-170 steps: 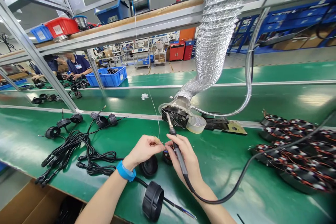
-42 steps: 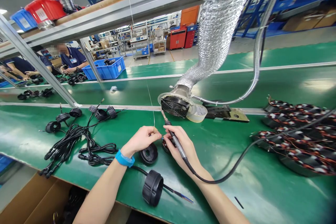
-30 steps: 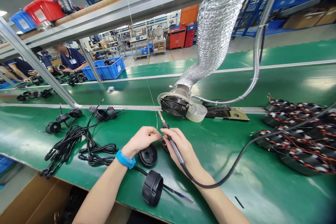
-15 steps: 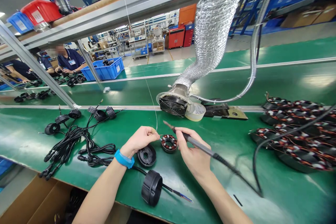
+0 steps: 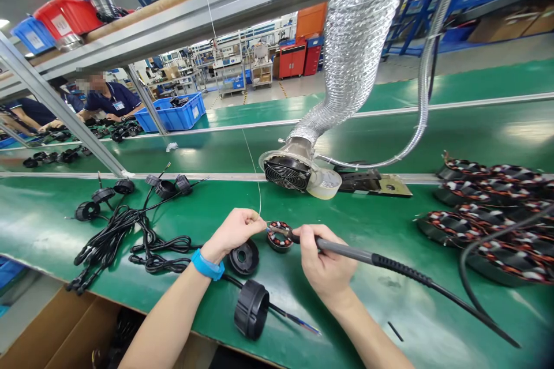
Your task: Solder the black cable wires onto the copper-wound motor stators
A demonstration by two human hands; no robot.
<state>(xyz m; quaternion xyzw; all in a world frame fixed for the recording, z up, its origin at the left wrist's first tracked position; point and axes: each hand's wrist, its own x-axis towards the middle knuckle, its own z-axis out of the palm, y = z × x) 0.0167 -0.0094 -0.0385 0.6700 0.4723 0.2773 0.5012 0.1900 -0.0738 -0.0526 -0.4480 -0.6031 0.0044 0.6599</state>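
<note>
My right hand [image 5: 326,262] grips a soldering iron [image 5: 346,249], its tip reaching over a small motor stator [image 5: 279,237] wound with copper wire. The stator lies on the green bench. From the left, my left hand [image 5: 238,230], with a blue wristband, pinches a thin solder wire [image 5: 255,170] at the stator's edge; fine lead ends show by the fingertips. Just below that hand sits a round black housing [image 5: 243,256]. Nearer me, a black cap [image 5: 251,309] lies on its side with a cable [image 5: 294,319] ending in bare coloured wires.
Several stators [image 5: 497,225] are grouped at the right. Black cables [image 5: 112,236] with caps lie at the left. A fume extractor fan [image 5: 286,173] on a foil duct [image 5: 363,40] stands behind the stator. Co-workers sit at the far left near a blue crate [image 5: 177,112].
My right hand has swung the soldering iron's tip down and left onto the stator area. The iron's cord has shifted right. My left hand has barely moved.
</note>
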